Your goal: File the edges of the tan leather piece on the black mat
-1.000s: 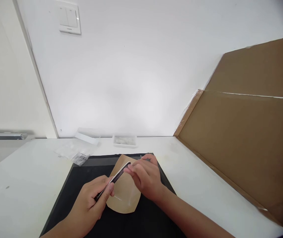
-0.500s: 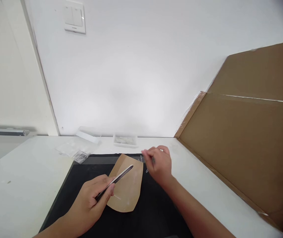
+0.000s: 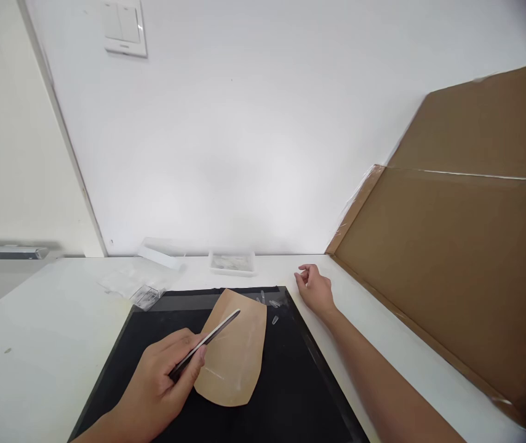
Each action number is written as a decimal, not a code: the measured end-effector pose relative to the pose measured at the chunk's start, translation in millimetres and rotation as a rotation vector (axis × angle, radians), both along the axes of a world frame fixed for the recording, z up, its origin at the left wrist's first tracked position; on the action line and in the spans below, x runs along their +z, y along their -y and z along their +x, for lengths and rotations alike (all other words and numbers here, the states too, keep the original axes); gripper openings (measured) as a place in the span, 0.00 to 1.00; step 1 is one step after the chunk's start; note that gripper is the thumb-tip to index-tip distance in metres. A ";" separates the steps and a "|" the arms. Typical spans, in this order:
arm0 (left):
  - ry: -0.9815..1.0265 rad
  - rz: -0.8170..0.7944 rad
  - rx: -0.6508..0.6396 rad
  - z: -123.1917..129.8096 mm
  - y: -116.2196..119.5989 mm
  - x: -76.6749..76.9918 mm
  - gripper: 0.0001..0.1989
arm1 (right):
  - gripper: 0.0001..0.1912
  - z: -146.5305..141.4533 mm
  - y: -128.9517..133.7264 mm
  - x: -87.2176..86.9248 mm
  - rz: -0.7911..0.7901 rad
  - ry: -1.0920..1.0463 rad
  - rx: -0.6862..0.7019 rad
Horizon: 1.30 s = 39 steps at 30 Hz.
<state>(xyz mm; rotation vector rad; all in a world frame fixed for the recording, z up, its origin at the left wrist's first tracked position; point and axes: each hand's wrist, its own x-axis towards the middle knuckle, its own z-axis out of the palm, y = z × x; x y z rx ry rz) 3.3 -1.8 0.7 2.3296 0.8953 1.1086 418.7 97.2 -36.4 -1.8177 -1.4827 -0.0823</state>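
My left hand point(image 3: 165, 375) is closed around a slim nail file point(image 3: 214, 332), dark on one face and pale along its edge. The file slants up and to the right over a tan paper-like sheet point(image 3: 235, 369), which lies on a black mat point(image 3: 290, 381). Past the mat's right edge, my right hand point(image 3: 315, 289) hovers over or rests on the white table; which one I cannot tell. Its fingers are loosely curled, with a gap to the thumb and nothing visible in them. Several small clear pieces like nail tips point(image 3: 275, 320) lie on the mat beside the sheet.
A clear tray point(image 3: 232, 263) with small pieces stands by the wall. Left of it are a clear plastic lid point(image 3: 159, 252), crumpled clear film and a small clear case point(image 3: 147, 296). A large brown cardboard panel point(image 3: 451, 246) leans along the right side.
My right hand has moved away from the file to the right, off the mat, and its fingers have loosened. My left hand with the nail file has shifted slightly left and down in view.
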 end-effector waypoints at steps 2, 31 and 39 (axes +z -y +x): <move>-0.001 0.005 -0.004 0.0 -0.7 -1.5 0.12 | 0.10 0.5 -1.2 -2.7 -0.058 -0.004 0.033; -0.023 0.020 -0.025 -3.7 -6.5 -3.2 0.07 | 0.13 -21.7 12.2 16.0 -0.098 0.152 0.378; -0.029 0.005 -0.054 -3.4 -5.5 -0.3 0.09 | 0.14 -3.7 7.5 6.6 -0.118 0.153 0.225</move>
